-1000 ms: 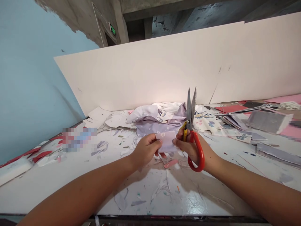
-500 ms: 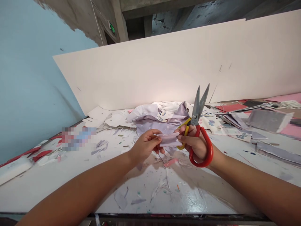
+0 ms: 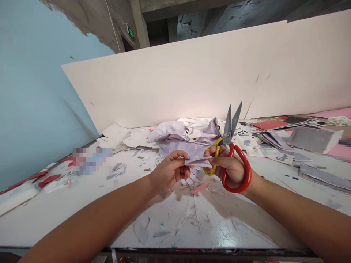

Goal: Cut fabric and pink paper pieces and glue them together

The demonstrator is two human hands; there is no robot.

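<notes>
A small lilac piece of fabric (image 3: pixel 199 162) is stretched between my two hands, above the table. My left hand (image 3: pixel 174 168) pinches its left end between thumb and fingers. The thumb and fingertips of my right hand (image 3: pixel 229 166) grip the right end. Hooked in that same right hand is a pair of scissors (image 3: pixel 227 135), with one red handle and one yellow handle; its blades stand apart and point up, away from the fabric. Behind the hands lies a crumpled heap of lilac and white floral fabric (image 3: pixel 181 144).
Pale scraps (image 3: pixel 142 232) litter the white tabletop (image 3: pixel 90 215). Grey folded pieces (image 3: pixel 312 138), pink and red sheets and white cord (image 3: pixel 340 121) lie to the right. A white board (image 3: pixel 192 80) stands along the back. Red scraps (image 3: pixel 49 180) are at the left edge.
The small fabric piece has been tilted or folded, so it shows as a narrower strip. The scissors have dipped slightly, still in my right hand.
</notes>
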